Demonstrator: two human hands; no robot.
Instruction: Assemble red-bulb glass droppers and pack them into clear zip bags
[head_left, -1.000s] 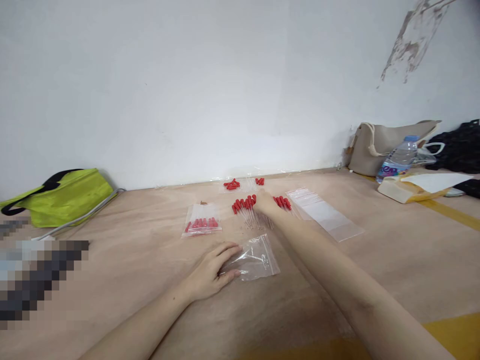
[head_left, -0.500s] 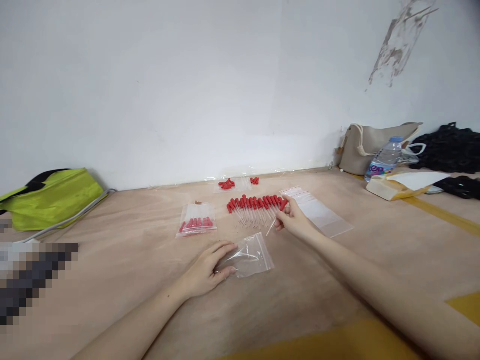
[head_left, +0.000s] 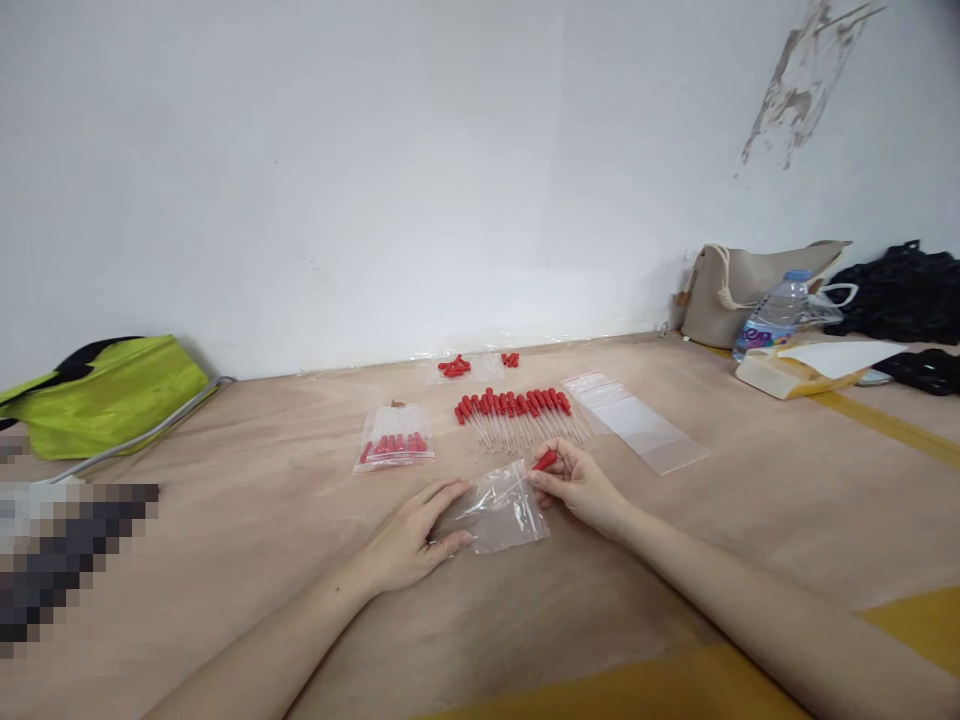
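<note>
My right hand (head_left: pixel 574 487) pinches a glass dropper with a red rubber bulb (head_left: pixel 546 461). Its thin tube points left, at the zip edge of a clear zip-lock bag (head_left: pixel 499 515); whether the tip is inside the bag I cannot tell. At the bag's other end, my left hand (head_left: pixel 420 535) grips it between thumb and fingers, flat against the brown surface. Beyond both hands lies a row of red-bulbed droppers (head_left: pixel 514 405), tubes toward me. A filled zip-lock bag (head_left: pixel 395 437) with several red-bulbed droppers rests to the left.
Flat zip-lock bags (head_left: pixel 637 422) lie right of the row. Loose red bulbs (head_left: pixel 454 367) sit on plastic near the wall (head_left: pixel 420 180). At far right stand a grey bag (head_left: pixel 724 300), a water bottle (head_left: pixel 776 315) and a tissue pack (head_left: pixel 799 375); a lime-green bag (head_left: pixel 116 400) is at left.
My right hand has carried a dropper from the right end of the row toward me and left, to the zip-lock bag's edge. The left hand has stayed on the bag.
</note>
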